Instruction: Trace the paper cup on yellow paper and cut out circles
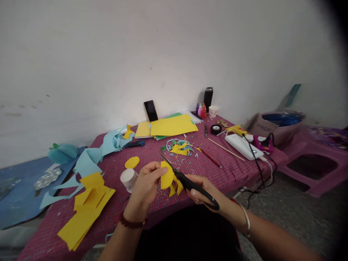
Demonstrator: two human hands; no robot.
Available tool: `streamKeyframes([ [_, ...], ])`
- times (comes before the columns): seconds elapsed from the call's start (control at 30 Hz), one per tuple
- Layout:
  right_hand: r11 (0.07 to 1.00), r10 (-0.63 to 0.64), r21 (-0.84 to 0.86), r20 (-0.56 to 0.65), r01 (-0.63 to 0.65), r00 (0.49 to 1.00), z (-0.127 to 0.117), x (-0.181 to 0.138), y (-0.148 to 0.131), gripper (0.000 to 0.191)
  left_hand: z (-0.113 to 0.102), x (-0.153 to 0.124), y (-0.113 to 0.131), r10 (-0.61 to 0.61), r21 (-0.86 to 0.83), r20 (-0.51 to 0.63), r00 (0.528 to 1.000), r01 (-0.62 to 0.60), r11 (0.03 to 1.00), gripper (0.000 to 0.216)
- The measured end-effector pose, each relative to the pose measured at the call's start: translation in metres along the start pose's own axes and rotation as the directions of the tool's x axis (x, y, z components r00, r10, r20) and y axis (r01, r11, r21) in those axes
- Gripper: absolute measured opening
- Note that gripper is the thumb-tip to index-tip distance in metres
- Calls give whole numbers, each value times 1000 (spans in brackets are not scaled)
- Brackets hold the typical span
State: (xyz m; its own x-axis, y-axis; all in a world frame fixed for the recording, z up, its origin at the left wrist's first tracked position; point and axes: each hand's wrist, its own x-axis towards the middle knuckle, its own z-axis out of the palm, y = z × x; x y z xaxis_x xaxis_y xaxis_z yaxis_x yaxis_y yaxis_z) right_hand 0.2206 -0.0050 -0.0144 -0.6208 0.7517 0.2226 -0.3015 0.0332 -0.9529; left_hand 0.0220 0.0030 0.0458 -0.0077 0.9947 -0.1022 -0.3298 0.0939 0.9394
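Currently, left hand (145, 185): thumb and fingers are pinching a rounded yellow paper piece (167, 178), which is hanging in front of the body above the checked tablecloth (115, 208).
Right hand (202, 184): fingers are closing round the handles of the black scissors (185, 180), whose blades are passing the piece's upper right edge.
White paper cup (127, 177): it is standing beside the left hand, while a yellow disc (132, 162) is lying just beyond it.
Scrap pile (179, 148): curled strips are lying beyond the scissors.
Phone (151, 110): it is leaning against the wall (163, 65).
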Motion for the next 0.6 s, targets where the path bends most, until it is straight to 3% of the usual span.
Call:
streamKeyframes([
  [0.3,997,11,-80,-12,-12,1000,-9,-5,-5,52,-3,-2,8,-35,-40,-20,999,34,999,25],
  [0.43,990,77,-114,-27,-79,997,-16,-8,-13,63,-9,-1,10,-19,-31,-52,998,17,999,28],
  [0.6,972,71,-230,91,-49,993,-15,-5,-33,54,-4,-6,7,-59,-18,-11,998,59,998,28],
])
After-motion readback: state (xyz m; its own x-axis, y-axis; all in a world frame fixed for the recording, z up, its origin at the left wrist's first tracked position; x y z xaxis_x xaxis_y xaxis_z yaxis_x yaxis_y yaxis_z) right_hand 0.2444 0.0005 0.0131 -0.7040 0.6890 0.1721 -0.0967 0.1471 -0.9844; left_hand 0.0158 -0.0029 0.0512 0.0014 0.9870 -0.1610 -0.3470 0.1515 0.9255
